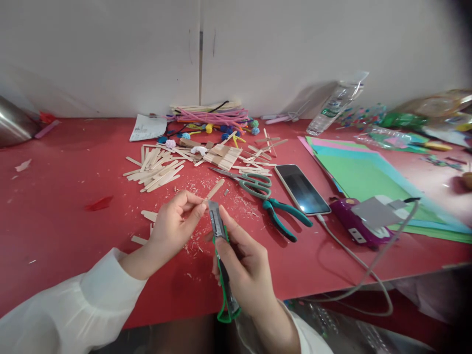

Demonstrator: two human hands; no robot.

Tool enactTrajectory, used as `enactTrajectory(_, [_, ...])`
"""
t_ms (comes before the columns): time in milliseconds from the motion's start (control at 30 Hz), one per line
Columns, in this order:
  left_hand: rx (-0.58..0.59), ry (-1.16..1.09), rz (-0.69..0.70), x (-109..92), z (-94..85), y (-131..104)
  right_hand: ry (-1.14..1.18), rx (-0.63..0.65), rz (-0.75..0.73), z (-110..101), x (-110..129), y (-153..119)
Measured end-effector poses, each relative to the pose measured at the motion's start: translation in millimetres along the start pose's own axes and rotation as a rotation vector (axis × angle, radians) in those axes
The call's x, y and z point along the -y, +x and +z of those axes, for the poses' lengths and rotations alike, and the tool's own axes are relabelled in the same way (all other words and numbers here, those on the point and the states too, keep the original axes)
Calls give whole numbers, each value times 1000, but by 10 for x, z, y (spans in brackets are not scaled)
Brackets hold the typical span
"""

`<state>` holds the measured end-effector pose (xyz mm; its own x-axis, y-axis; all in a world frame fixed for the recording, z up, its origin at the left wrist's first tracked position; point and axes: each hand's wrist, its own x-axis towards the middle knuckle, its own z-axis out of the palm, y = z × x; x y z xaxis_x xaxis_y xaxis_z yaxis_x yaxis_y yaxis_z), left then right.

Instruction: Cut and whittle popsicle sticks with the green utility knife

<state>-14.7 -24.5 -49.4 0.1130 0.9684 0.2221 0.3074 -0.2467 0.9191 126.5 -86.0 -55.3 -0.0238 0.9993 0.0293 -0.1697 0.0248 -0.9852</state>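
Note:
Between thumb and fingers, my left hand (176, 223) pinches a wooden craft stick (215, 190) that points up and to the right. A green and black utility knife (223, 265) is gripped in my right hand (248, 263), its blade end touching or very close to the stick near my left thumb. Beneath both hands, thin wood shavings (199, 241) lie scattered over the red table (66, 206). Cut stick pieces (149, 216) are beside my left wrist, partly hidden by it.
Loose craft sticks (158, 169) lie behind my hands, with a bundled stack (223, 156) alongside. Scissors (254, 184), teal-handled pliers (283, 216), a phone (303, 190) on a cable and a purple power adapter (361, 223) sit rightward. Coloured paper (368, 172) and a bottle (332, 108) stand farther off.

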Motion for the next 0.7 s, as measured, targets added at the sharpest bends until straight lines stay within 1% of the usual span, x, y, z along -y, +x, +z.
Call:
enactTrajectory(100, [-4,64,17,16,-6,-3,-146,-9,-46,-14,-15,5])
enactTrajectory(167, [-7,147,38,10,-17,2,-224,-19,-76,-24,-24,6])
enactTrajectory(233, [-12,252,90,-7,-36,7,-233,-16,-67,-28,-19,11])
enactTrajectory(333, [-19,380,176,-33,-64,10,-94,9,38,-23,18,25])
enactTrajectory(400, [-21,419,197,-38,-71,9,32,15,114,-21,47,33])
enactTrajectory(567, [-62,395,187,-10,-43,5,277,31,198,-25,59,30])
enactTrajectory(700, [-56,315,129,9,-9,-2,428,27,228,-27,40,37])
